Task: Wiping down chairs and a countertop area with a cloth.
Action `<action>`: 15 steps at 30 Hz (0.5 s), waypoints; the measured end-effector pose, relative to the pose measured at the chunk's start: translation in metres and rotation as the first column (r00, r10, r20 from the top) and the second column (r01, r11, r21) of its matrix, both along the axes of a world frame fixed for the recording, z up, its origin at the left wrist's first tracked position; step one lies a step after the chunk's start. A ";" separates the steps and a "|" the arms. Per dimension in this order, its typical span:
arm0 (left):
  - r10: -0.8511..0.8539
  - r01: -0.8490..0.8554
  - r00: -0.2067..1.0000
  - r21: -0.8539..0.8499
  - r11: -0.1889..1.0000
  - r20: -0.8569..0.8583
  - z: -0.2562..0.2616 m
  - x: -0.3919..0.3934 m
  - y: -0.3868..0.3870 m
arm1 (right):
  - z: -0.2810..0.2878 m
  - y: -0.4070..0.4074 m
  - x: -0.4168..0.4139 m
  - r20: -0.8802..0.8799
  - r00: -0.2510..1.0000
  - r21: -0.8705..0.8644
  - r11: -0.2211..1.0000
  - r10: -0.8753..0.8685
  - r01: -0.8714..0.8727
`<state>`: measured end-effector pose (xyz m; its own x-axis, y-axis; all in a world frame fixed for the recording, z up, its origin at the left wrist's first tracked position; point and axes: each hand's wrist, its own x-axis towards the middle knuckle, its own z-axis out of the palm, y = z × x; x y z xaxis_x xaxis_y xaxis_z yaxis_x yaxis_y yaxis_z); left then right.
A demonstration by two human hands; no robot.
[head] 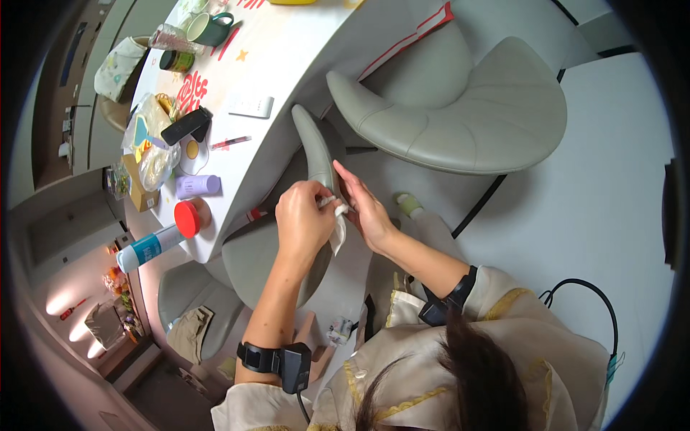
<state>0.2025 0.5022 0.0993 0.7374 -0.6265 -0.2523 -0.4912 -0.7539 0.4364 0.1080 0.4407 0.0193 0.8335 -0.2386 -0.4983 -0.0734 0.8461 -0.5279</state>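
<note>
A grey leather-look chair (317,151) with a curved backrest stands directly before me, close to the table. My left hand (304,221) is closed around a crumpled white wipe or tissue (338,233), pressed near the top edge of the backrest. One end of the wipe hangs below my fingers. Across from it, my right hand (371,213) lies along the outer side of the same backrest with its fingers stretched out. Its fingertips point toward the table, and its thumb is partly hidden near the wipe.
A second grey chair (463,129) stands to the right. On the white table (237,167) are a purple tube (198,186), a red-lidded jar (187,218), a spray can (151,249), a phone (186,126), a pen (232,142) and a green mug (213,31). Another chair (197,280) holds beige cloth (190,333).
</note>
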 end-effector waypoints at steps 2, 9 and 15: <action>-0.016 0.016 1.000 0.009 1.000 0.015 -0.008 0.005 -0.013 | -0.006 -0.002 -0.005 0.010 1.000 0.053 0.999 -0.002 0.002; -0.107 0.093 0.955 0.060 0.994 0.277 -0.062 0.060 -0.060 | -0.011 0.002 -0.038 -0.020 0.999 0.114 0.993 0.041 -0.038; -0.123 0.114 0.988 0.099 0.989 0.090 -0.038 0.053 -0.061 | -0.019 -0.022 -0.070 -0.117 0.993 0.058 0.998 0.002 0.005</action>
<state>0.2551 0.4407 0.0616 0.6828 -0.6881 -0.2455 -0.6156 -0.7228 0.3139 0.0380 0.4187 0.0004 0.7682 -0.2080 -0.6055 -0.1302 0.8752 -0.4659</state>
